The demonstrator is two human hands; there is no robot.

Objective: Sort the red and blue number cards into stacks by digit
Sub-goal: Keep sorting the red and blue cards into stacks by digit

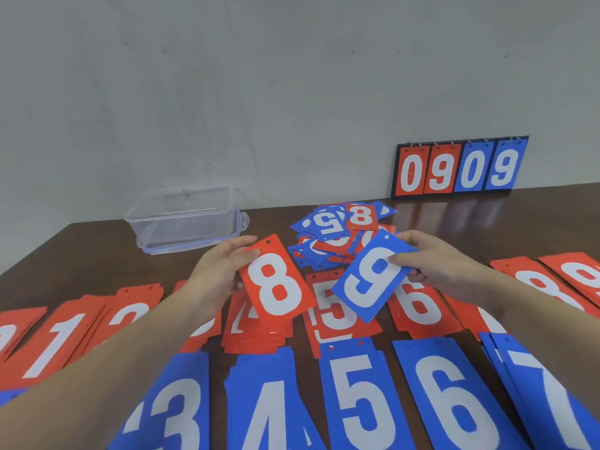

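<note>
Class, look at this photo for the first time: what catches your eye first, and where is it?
The left hand holds up a red 8 card and the right hand a blue 9 card, mid-table. Behind them lies a mixed card pile; a scoreboard reading 0909 leans against the wall.

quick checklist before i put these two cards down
1. Left hand grips red 8 card: ok.
2. Right hand grips blue 9 card: ok.
3. Red 8 stack reachable at far right: ok.
4. Blue 9 stack in view: cannot tell, the blue row runs out of frame after blue 7 stack.
5. Unsorted pile left: not ok, cards remain.
</note>
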